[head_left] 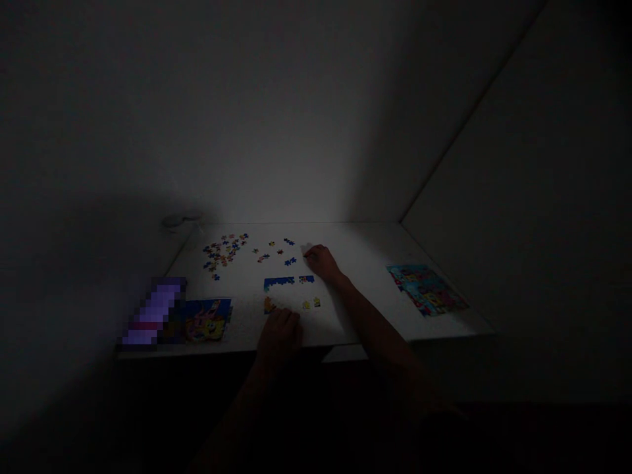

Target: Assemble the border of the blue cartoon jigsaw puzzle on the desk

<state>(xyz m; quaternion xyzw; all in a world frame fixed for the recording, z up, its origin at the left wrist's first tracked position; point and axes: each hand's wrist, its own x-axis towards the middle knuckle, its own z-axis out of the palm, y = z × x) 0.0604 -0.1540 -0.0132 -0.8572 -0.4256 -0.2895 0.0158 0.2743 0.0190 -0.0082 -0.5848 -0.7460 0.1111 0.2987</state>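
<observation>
My right hand (322, 261) rests at the far middle of a white table (345, 247), fingertips at a pale puzzle piece (307, 249). My left hand (279, 336) lies curled near the front edge, close to a partly joined strip of blue jigsaw pieces (279, 284). A small yellow-orange group of pieces (269, 305) sits just beyond that hand, and two loose yellow pieces (311, 303) lie between my hands. Farther left is a heap of mixed jigsaw pieces (223, 253), with several blue pieces (289, 261) scattered to its right. The dim light hides what either hand holds.
A cartoon picture card (207, 320) lies at the table's left front, beside a pixelated purple object (153, 313). Another colourful cartoon picture sheet (427, 289) lies at the right. Pale walls close the table's back and right side.
</observation>
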